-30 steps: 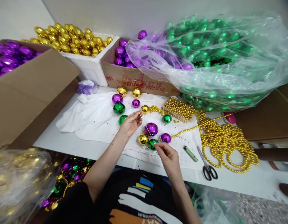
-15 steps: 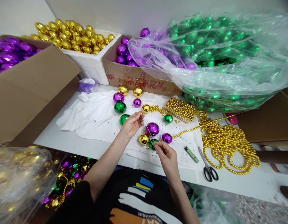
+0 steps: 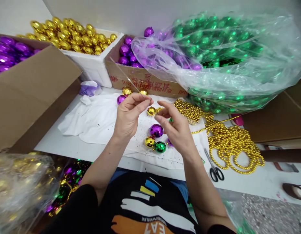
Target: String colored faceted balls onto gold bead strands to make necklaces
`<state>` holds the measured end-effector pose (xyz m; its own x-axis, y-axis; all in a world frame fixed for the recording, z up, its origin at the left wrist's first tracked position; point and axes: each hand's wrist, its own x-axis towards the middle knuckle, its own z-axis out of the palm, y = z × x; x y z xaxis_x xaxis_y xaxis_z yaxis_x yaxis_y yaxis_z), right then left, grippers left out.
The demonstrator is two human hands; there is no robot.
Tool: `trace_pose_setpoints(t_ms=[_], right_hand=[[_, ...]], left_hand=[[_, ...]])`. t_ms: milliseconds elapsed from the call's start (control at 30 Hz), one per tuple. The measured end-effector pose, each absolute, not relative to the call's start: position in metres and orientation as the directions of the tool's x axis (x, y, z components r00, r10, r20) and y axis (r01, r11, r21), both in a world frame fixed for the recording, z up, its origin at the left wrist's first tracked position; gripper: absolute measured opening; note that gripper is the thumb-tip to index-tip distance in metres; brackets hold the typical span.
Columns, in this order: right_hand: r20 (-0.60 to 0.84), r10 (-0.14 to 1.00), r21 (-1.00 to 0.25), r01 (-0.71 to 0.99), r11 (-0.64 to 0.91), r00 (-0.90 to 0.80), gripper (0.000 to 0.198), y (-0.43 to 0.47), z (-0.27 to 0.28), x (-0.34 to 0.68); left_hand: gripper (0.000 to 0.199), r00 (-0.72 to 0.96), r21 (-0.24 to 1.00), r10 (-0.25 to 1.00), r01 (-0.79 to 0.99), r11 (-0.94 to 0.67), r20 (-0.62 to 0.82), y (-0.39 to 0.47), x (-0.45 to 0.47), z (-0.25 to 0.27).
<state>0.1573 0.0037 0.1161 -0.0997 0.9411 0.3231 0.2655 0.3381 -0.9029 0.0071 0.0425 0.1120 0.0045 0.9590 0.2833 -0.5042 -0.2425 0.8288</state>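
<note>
Over a white cloth (image 3: 96, 130) spread on a pale tabletop (image 3: 240, 187), a person's left hand (image 3: 130, 113) pinches a thin pale strand (image 3: 127, 77), perhaps a thread, though it is too fine to identify for certain. The strand slants up toward the cloth's far left side. The right hand (image 3: 176, 128), also above the cloth, has its thumb and forefinger parted, the tips facing the left hand. On the cloth's middle, below the hands, sit a small gold ball (image 3: 151, 111), a large purple ball (image 3: 156, 131), a gold-and-dark ball (image 3: 149, 142) and a green ball (image 3: 160, 147), the last three bunched together. Loose gold beads (image 3: 189, 112) are heaped at the cloth's far right corner. Right of the cloth lie coiled bead strings (image 3: 234, 149) and black-handled scissors (image 3: 216, 174). Behind the cloth stand a white foam box (image 3: 96, 70) and a red-printed carton (image 3: 140, 78); green balls in clear plastic (image 3: 225, 81) rise behind its right side.
</note>
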Motion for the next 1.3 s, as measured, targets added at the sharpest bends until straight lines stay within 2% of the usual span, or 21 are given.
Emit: trace_pose_setpoints(t_ms=[100,200,333,467,567,633,667,767,800,867,933,1000,1100,1200,1300], right_hand=[[0.357,0.929,-0.875,0.31,0.37,-0.1,0.027,0.016,0.111,0.161],[0.36,0.933,-0.886,0.311,0.345,-0.01,0.015,0.024,0.095,0.164],[0.201,0.979,-0.975,0.1,0.199,0.018,0.018,0.026,0.079,0.173],[0.079,0.997,-0.993,-0.088,0.077,-0.02,0.022,0.029,0.077,0.182],[0.087,0.995,-0.98,-0.184,0.077,-0.047,0.022,0.032,0.092,0.183],[0.14,0.989,-0.967,-0.221,0.124,-0.055,0.02,0.032,0.114,0.18],[0.168,0.984,-0.96,-0.237,0.15,-0.06,0.018,0.031,0.127,0.179],[0.276,0.96,-0.92,-0.302,0.251,-0.043,0.015,0.023,0.166,0.179],[0.321,0.947,-0.897,-0.324,0.301,-0.011,0.013,0.02,0.174,0.182],[0.392,0.915,-0.854,-0.33,0.401,0.098,0.011,0.017,0.18,0.192],[0.401,0.89,-0.844,-0.291,0.451,0.216,0.01,0.017,0.169,0.204],[0.351,0.889,-0.862,-0.269,0.429,0.293,0.011,0.018,0.146,0.213],[0.232,0.921,-0.894,-0.304,0.329,0.314,0.015,0.013,0.109,0.221],[0.197,0.927,-0.905,-0.305,0.297,0.319,0.017,0.004,0.094,0.224],[0.255,0.902,-0.907,-0.237,0.348,0.348,0.018,-0.002,0.097,0.226]], left_hand=[[0.015,-0.037,0.846,0.951,-0.447,-0.289,0.306,0.051,0.018,0.105],[0.011,-0.014,0.86,0.949,-0.418,-0.292,0.316,0.058,0.032,0.093],[0.008,0.02,0.865,0.958,-0.434,-0.25,0.287,0.063,0.043,0.084],[0.008,0.041,0.863,0.969,-0.464,-0.198,0.244,0.066,0.04,0.082],[0.024,0.208,0.893,0.941,-0.42,-0.16,0.267,0.064,0.037,0.082],[0.035,0.401,0.938,0.868,-0.294,-0.182,0.294,0.059,0.04,0.081],[0.034,0.495,0.955,0.819,-0.196,-0.221,0.291,0.056,0.042,0.079],[0.011,0.645,0.907,0.736,0.155,-0.39,0.206,0.049,0.048,0.066],[0.011,0.651,0.872,0.742,0.257,-0.417,0.163,0.048,0.048,0.06],[0.021,0.624,0.822,0.777,0.4,-0.405,0.079,0.049,0.043,0.046],[0.023,0.561,0.791,0.828,0.502,-0.351,0.012,0.054,0.034,0.034],[0.022,0.46,0.738,0.887,0.611,-0.286,-0.038,0.059,0.024,0.023],[0.021,0.309,0.646,0.946,0.743,-0.174,-0.102,0.068,0.015,0.008],[0.02,0.242,0.671,0.963,0.734,-0.105,-0.115,0.072,0.017,-0.007],[0.019,0.204,0.751,0.974,0.657,-0.063,-0.097,0.07,0.022,-0.016]])
